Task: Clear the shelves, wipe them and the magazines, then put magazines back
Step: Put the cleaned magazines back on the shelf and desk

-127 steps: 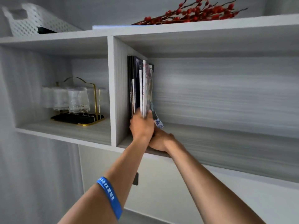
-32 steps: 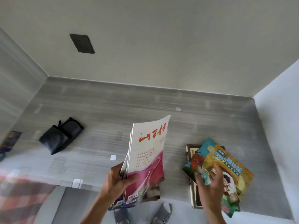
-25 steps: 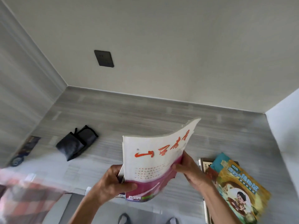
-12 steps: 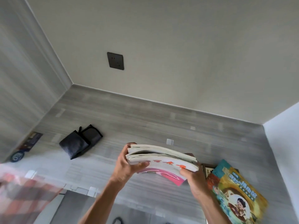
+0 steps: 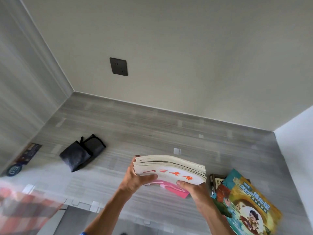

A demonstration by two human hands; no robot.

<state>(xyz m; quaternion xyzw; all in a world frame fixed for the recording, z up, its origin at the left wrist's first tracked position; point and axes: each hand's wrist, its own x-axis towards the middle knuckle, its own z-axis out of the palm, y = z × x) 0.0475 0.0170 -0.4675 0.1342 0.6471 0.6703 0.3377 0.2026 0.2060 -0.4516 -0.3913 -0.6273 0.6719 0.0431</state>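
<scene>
Head view: over the grey counter (image 5: 152, 133), the magazine stack (image 5: 169, 168), upright a second ago, now lies flat, left hand (image 5: 135, 180) and right hand (image 5: 194, 187) gripping its ends, ready to join the colourful magazines (image 5: 245, 206) already cleared.

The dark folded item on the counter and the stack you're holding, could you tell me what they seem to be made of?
The dark folded item: apparently soft fabric, matte charcoal, judging by its limp folds, stitched edging and small loop; possibly a cloth or pouch. The stack of magazines: paper, with off-white page edges showing in layers and a smooth printed cover that bends between the left hand and right hand.
</scene>
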